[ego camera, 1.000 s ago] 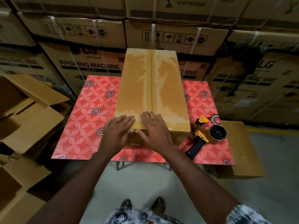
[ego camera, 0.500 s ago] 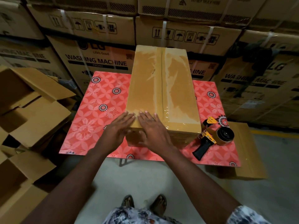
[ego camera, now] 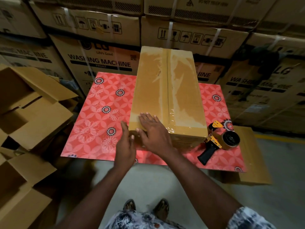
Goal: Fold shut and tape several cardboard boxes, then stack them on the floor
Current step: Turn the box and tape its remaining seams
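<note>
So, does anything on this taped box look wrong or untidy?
Slightly. The tape on the box is wrinkled and bunched where the centre seam meets the near edge, and its outer edges on the top look ragged. The box itself looks shut and undented. Nothing else stands out.

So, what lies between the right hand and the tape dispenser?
In the head view, the near right corner of the taped box fills that stretch; the right hand rests on its top, the tape dispenser lies beside it.
</note>
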Demonstrator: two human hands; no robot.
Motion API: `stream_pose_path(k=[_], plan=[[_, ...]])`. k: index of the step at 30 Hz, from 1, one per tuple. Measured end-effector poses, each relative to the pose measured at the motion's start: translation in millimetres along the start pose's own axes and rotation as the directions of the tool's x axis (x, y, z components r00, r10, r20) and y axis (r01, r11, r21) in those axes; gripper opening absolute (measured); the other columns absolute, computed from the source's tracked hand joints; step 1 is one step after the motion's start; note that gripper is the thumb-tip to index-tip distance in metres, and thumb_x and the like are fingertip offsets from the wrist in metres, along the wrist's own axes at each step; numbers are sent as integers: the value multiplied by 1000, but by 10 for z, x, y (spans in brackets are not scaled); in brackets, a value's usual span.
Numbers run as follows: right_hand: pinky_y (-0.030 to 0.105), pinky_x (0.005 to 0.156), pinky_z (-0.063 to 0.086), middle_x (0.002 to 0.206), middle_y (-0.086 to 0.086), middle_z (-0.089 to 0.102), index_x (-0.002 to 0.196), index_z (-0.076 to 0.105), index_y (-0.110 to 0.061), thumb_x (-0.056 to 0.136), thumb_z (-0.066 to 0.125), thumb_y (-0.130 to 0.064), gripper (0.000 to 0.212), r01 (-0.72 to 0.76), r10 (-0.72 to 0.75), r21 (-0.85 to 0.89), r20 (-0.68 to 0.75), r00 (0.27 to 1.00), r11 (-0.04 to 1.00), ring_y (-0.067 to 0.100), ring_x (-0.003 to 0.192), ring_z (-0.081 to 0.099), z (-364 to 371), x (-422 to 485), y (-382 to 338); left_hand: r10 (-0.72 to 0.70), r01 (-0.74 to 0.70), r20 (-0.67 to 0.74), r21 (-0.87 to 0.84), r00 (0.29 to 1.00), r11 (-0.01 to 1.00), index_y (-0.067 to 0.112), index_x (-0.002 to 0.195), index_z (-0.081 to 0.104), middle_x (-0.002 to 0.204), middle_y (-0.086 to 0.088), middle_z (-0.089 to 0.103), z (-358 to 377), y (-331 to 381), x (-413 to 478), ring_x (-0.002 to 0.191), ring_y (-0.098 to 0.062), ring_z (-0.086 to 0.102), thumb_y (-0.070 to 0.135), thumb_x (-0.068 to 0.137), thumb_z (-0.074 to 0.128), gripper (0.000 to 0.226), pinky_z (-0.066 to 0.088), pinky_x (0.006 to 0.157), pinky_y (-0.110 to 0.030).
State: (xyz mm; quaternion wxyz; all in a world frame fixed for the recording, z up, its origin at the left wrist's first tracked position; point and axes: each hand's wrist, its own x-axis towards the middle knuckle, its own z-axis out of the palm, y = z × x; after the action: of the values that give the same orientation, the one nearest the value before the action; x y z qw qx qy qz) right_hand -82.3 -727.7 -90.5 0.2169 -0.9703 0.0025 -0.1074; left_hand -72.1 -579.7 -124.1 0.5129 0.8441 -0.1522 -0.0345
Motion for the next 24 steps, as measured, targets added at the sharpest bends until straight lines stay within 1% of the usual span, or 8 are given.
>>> stream_pose_path(k=[2, 4, 6, 11, 14, 16, 18, 24], plan=[[46, 126, 16, 160, 10, 39, 153, 42, -8, 100, 32, -52, 70, -60, 60, -7, 19, 998, 998, 25, 152, 29, 27, 23, -99, 14, -14, 80, 9, 997, 1000, 12, 162, 0, 159, -6, 36, 186, 42, -98, 136, -20, 48, 31, 103, 43, 75, 43, 106, -30], [45, 127, 8, 164, 8, 31, 156, 36, -9, 98, 26, -65, 80, -95, 98, -68, 30, 995, 993, 24, 154, 21, 77, 18, -186, 4, -1, 104, -33, 995, 999, 12, 157, 26, 155, -14, 42, 429, 42, -223, 141, -27, 41, 35, 108, 36, 55, 38, 116, -45], [45, 127, 1, 167, 6, 23, 159, 30, -12, 98, 26, -69, 83, -120, 125, -147, 28, 992, 982, 23, 156, 13, 136, -8, -239, -8, 5, 148, 15, 989, 1000, 5, 144, 45, 140, -20, 54, 579, -81, -367, 130, -34, 49, 21, 106, 45, 41, 45, 109, -45], [48, 127, 5, 168, 5, 19, 160, 24, -13, 98, 40, -47, 72, -78, 82, -294, 3, 997, 953, 24, 156, 14, 180, -37, -242, 41, -114, 392, 164, 919, 980, 7, 136, 54, 135, -22, 58, 539, -302, -506, 126, -40, 56, 34, 96, 47, 49, 49, 101, -53], [45, 126, 5, 168, 5, 20, 159, 26, -13, 86, 69, -40, 89, -54, 62, -280, 20, 998, 958, 24, 155, 16, 172, -58, -187, -80, 27, 372, 147, 925, 989, 9, 156, 30, 161, -19, 30, 366, -340, -369, 145, -29, 37, 20, 94, 64, 71, 36, 113, -32], [47, 127, 10, 166, 6, 27, 156, 35, -12, 90, 63, -51, 82, -80, 74, -185, -37, 997, 980, 25, 154, 21, 178, -57, -192, -199, 155, 344, 151, 918, 976, 12, 158, 24, 158, -13, 40, 231, -358, -310, 137, -24, 48, 13, 93, 68, 79, 40, 99, -20], [50, 125, 15, 164, 7, 32, 154, 40, -12, 95, 53, -57, 75, -120, 110, -141, -72, 991, 983, 26, 153, 26, 197, -33, -231, -264, 220, 329, 166, 907, 961, 14, 158, 27, 153, -11, 48, 81, -350, -224, 132, -28, 54, 16, 97, 64, 71, 43, 92, -23], [48, 126, 15, 167, 7, 25, 157, 32, -11, 89, 65, -40, 81, -54, 54, -253, -8, 999, 966, 26, 154, 22, 176, -62, -192, -387, 386, 122, 35, 914, 922, 15, 155, 38, 159, -6, 38, -321, -73, 110, 146, -25, 37, 23, 106, 48, 50, 29, 118, -40]])
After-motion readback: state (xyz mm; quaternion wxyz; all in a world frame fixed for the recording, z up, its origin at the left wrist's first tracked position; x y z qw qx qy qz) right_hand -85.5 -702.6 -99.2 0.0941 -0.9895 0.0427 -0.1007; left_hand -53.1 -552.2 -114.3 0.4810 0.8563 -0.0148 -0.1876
